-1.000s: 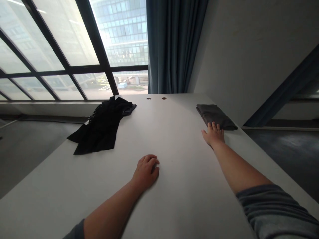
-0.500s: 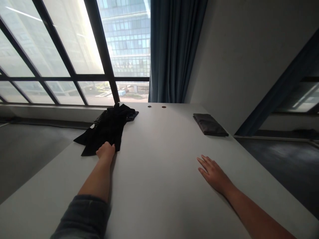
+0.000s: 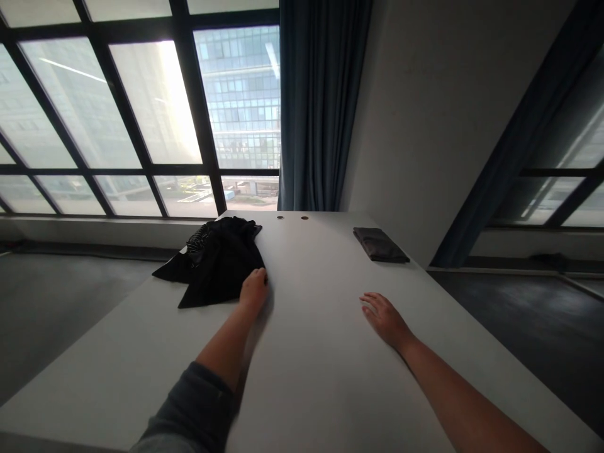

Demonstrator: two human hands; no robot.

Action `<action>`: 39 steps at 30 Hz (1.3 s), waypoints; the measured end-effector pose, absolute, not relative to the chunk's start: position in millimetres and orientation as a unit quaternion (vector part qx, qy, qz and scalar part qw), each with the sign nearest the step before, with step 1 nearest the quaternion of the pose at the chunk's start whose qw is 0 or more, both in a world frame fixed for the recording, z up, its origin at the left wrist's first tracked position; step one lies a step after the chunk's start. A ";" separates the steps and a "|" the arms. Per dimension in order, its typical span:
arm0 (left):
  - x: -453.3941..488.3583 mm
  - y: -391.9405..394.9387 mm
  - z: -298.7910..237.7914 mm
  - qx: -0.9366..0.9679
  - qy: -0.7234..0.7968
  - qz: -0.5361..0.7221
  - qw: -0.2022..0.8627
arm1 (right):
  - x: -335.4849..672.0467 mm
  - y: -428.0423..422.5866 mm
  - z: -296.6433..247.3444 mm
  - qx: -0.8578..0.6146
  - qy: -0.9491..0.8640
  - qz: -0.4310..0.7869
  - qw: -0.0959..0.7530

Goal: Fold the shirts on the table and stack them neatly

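Your left hand point(image 3: 253, 292) sits curled against the crumpled black cloth point(image 3: 217, 264), fingers point(image 3: 259, 278) at its edge, grip unclear; your right hand point(image 3: 384, 319) lies open, empty on the worktop point(image 3: 311, 384), well right of that cloth, nearer the folded grey cloth point(image 3: 380, 245)

The tabletop point(image 3: 311, 390) is seen to be smooth, matt white laminate, faintly sheened where window light falls. A crumpled black cloth point(image 3: 221, 270) appears soft and matt — a ribbed, slightly glossy strip point(image 3: 198, 241) is shown along it. A folded charcoal cloth point(image 3: 380, 245) looks dull and thick — a curtain point(image 3: 321, 107) is hung in matt blue fabric.
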State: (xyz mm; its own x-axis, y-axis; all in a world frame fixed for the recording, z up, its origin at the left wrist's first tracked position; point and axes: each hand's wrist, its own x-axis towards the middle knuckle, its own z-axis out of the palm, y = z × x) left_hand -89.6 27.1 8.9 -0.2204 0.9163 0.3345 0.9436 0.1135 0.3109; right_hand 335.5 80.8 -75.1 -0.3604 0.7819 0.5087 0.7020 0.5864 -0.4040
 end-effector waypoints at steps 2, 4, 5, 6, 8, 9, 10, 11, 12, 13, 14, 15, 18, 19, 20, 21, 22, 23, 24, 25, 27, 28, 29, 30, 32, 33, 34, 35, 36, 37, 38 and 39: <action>-41.7 12.3 6.3 -0.683 -0.696 -0.221 -0.028 | 328.3 76.2 -72.5 -0.422 -0.824 0.058 0.374; 4.3 -10.4 4.6 -0.721 -0.652 -0.219 -0.083 | 322.1 70.7 -68.2 -0.403 -0.824 0.053 0.394; 23.7 -23.9 4.9 -0.741 -0.624 -0.217 -0.121 | 319.6 67.3 -65.2 -0.397 -0.825 0.052 0.399; 39.1 -38.1 5.7 -0.766 -0.584 -0.210 -0.168 | 317.4 63.2 -61.5 -0.392 -0.827 0.054 0.401; 55.7 -66.3 8.3 -0.808 -0.505 -0.189 -0.238 | 313.1 52.1 -52.5 -0.380 -0.836 0.069 0.390; 56.5 -79.2 9.3 -0.818 -0.488 -0.179 -0.245 | 310.2 45.0 -47.7 -0.369 -0.845 0.082 0.377; 53.0 -90.9 9.5 -0.819 -0.497 -0.169 -0.232 | 306.7 36.9 -43.1 -0.354 -0.857 0.101 0.359; 46.1 -101.4 8.8 -0.809 -0.529 -0.154 -0.203 | 302.3 28.2 -39.1 -0.334 -0.872 0.123 0.335; 36.8 -110.6 7.1 -0.790 -0.573 -0.134 -0.169 | 297.4 19.5 -36.0 -0.309 -0.889 0.148 0.305; 26.3 -118.8 4.7 -0.767 -0.616 -0.110 -0.140 | 292.0 11.2 -33.9 -0.284 -0.904 0.171 0.270; 15.5 -126.1 1.9 -0.746 -0.650 -0.087 -0.117 | 286.7 3.9 -32.8 -0.262 -0.917 0.190 0.234; 5.2 -132.6 -0.9 -0.727 -0.676 -0.069 -0.098 | 281.9 -1.8 -32.6 -0.248 -0.927 0.200 0.200; -19.5 -147.3 -5.4 -0.675 -0.734 -0.047 -0.055 | 273.7 -7.8 -34.7 -0.270 -0.936 0.181 0.135; -25.9 -150.7 -5.0 -0.651 -0.756 -0.045 -0.050 | 273.4 -6.7 -35.3 -0.295 -0.932 0.168 0.125; -31.7 -153.4 -3.6 -0.629 -0.774 -0.043 -0.055 | 274.0 -4.8 -35.8 -0.322 -0.926 0.155 0.118; -37.4 -155.7 -1.4 -0.612 -0.787 -0.042 -0.067 | 275.4 -2.7 -35.9 -0.348 -0.920 0.145 0.111; -43.3 -157.8 1.3 -0.603 -0.792 -0.045 -0.081 | 277.1 -0.8 -36.0 -0.368 -0.914 0.138 0.101; -49.4 -160.1 4.3 -0.598 -0.795 -0.050 -0.091 | 279.1 0.5 -36.0 -0.384 -0.910 0.132 0.089; -56.0 -162.7 7.4 -0.595 -0.796 -0.053 -0.095 | 281.3 0.9 -36.3 -0.395 -0.907 0.126 0.076; -63.1 -166.2 10.4 -0.591 -0.799 -0.053 -0.094 | 284.0 0.3 -36.9 -0.404 -0.905 0.117 0.061; -78.5 -176.2 15.3 -0.572 -0.815 -0.041 -0.082 | 291.6 -4.2 -39.1 -0.414 -0.904 0.096 0.038; -86.7 -182.9 17.0 -0.561 -0.824 -0.027 -0.077 | 297.0 -8.0 -40.4 -0.417 -0.904 0.084 0.033; -94.7 -190.6 18.1 -0.551 -0.831 -0.009 -0.078 | 303.7 -12.7 -41.3 -0.419 -0.904 0.072 0.031; -102.4 -199.1 18.9 -0.544 -0.834 0.013 -0.085 | 311.3 -18.2 -41.4 -0.420 -0.905 0.063 0.031; -115.3 -216.4 20.6 -0.538 -0.832 0.060 -0.122 | 327.4 -30.4 -36.6 -0.417 -0.907 0.048 0.032; -119.9 -223.9 22.5 -0.541 -0.825 0.081 -0.145 | 334.2 -36.1 -30.7 -0.413 -0.909 0.042 0.031; -122.9 -229.1 25.7 -0.548 -0.814 0.099 -0.164 | 339.0 -40.7 -22.3 -0.406 -0.913 0.038 0.024; -124.1 -231.1 30.5 -0.556 -0.805 0.115 -0.173 | 340.6 -43.4 -11.6 -0.400 -0.916 0.037 0.010; -123.4 -228.7 36.8 -0.567 -0.796 0.128 -0.171 | 338.5 -43.6 0.9 -0.396 -0.918 0.038 -0.010; -120.5 -220.8 44.1 -0.582 -0.786 0.134 -0.159 | 332.1 -40.7 14.3 -0.395 -0.917 0.043 -0.041; -115.2 -206.9 51.8 -0.598 -0.777 0.133 -0.142 | 321.4 -34.2 27.5 -0.402 -0.912 0.047 -0.067; -107.3 -187.1 58.8 -0.619 -0.768 0.115 -0.119 | 306.8 -24.1 39.5 -0.403 -0.911 0.046 -0.080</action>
